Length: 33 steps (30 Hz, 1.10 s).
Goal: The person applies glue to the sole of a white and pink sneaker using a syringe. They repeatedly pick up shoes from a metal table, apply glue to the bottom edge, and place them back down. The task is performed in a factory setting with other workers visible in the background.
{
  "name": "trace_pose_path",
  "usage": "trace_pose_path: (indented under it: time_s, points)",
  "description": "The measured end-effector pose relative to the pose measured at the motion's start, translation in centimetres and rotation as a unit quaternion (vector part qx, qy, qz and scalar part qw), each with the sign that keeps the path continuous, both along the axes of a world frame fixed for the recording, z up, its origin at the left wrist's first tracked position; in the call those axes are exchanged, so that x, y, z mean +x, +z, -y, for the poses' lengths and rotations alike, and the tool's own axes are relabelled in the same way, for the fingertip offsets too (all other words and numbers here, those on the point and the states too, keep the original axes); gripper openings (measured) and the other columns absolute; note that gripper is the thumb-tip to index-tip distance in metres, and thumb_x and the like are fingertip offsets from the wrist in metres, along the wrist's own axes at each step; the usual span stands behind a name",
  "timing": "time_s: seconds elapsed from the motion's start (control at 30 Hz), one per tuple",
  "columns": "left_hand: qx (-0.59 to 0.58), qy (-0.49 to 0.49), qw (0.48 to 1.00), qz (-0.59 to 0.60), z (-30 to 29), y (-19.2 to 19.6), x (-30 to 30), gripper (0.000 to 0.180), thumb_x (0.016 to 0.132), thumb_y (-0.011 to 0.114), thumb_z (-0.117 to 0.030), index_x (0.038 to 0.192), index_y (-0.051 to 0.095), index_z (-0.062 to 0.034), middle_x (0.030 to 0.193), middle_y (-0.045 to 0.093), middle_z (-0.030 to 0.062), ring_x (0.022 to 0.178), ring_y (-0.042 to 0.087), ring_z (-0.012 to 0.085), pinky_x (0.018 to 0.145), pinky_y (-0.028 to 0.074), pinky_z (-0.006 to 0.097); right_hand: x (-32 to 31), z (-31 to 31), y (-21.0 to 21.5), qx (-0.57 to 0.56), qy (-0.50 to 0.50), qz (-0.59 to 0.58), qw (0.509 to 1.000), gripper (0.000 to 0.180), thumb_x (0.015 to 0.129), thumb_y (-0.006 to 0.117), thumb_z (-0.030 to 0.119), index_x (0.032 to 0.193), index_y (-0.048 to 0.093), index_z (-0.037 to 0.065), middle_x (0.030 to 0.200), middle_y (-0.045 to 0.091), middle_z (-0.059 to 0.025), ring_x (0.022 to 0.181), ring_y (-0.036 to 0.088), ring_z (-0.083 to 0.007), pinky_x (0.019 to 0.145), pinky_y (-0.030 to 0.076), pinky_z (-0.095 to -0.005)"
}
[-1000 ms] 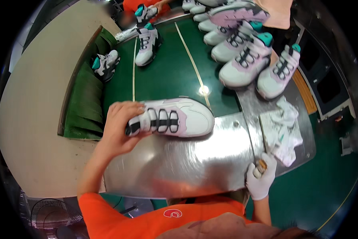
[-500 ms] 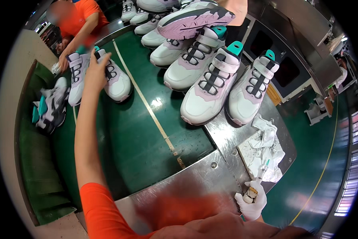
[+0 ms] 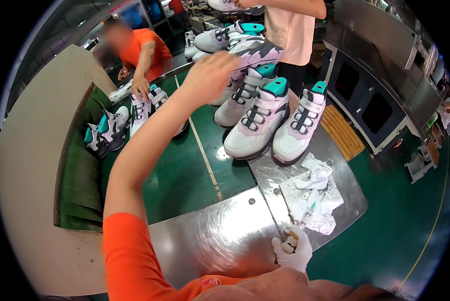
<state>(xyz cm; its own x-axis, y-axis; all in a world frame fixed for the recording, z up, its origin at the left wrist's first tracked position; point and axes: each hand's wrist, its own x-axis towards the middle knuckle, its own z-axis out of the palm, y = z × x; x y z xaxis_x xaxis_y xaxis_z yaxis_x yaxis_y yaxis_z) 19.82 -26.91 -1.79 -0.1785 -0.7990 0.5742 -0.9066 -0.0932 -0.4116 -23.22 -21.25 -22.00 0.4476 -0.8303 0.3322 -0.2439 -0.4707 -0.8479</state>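
Observation:
My bare left hand [image 3: 214, 75] is raised across the far part of the table, beside a white and lilac shoe lying with its dark and purple sole [image 3: 257, 56] showing. Its fingers are blurred, so I cannot tell whether they grip the shoe. My right hand [image 3: 294, 251], in a white glove, is closed around a clear syringe [image 3: 306, 215] with a green tip, low at the table's front right. A whitish and brown lump [image 3: 289, 243] also shows in its grip. Straight ahead stand upright white shoes [image 3: 257, 123] with teal inserts.
Crumpled white cloths [image 3: 315, 173] lie on a stained pad [image 3: 292, 193]. A co-worker in orange [image 3: 152, 50] touches a shoe [image 3: 141, 111] at the far left. Another person in a light top [image 3: 290, 35] stands beyond the shoes. Dark shoes [image 3: 116, 129] sit by the green side wall [image 3: 79, 175].
My left hand has left the pair of shoes at the left and swung right to the shoe pile. My right hand keeps the syringe. The view has shifted.

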Motion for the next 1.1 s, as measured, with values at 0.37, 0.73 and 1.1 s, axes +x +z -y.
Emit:
trace_pose_path:
  time_s: [0.37,0.73,1.1]
  points:
    - [-0.093,0.070,0.950,-0.289,-5.0,-13.3,-1.9,0.061,0.087,0.068,-0.024,0.136,0.044,0.0019,0.134,0.051,0.0245,0.126,0.047,0.0418,0.106,0.038,0.047,-0.6,0.3,-0.5,-0.070,0.037,-0.007,0.997,0.052,0.070,0.085,0.020,0.113,0.058,0.008,0.085,0.062,-0.0107,0.068,0.062,-0.0287,0.058,0.051,-0.0370]
    - [0.070,0.168,0.913,-0.365,-12.4,-23.0,-5.5,0.041,0.092,0.059,-0.024,0.128,0.056,-0.0054,0.135,0.053,0.0230,0.129,0.046,0.0413,0.107,0.038,0.049,0.3,0.5,1.2,-0.148,0.047,-0.038,0.987,0.049,0.072,0.083,0.019,0.114,0.060,0.006,0.090,0.065,-0.0120,0.073,0.066,-0.0282,0.064,0.054,-0.0367]
    - [-0.007,-0.112,0.993,-0.029,-1.1,-8.3,-12.4,0.037,0.075,0.062,-0.002,0.111,0.065,-0.0076,0.115,0.062,0.0094,0.118,0.057,0.0292,0.096,0.048,0.040,-0.6,0.8,1.0,-0.087,0.063,0.009,0.994,0.054,0.069,0.087,0.022,0.112,0.062,0.002,0.090,0.068,-0.0139,0.074,0.070,-0.0248,0.066,0.056,-0.0334]
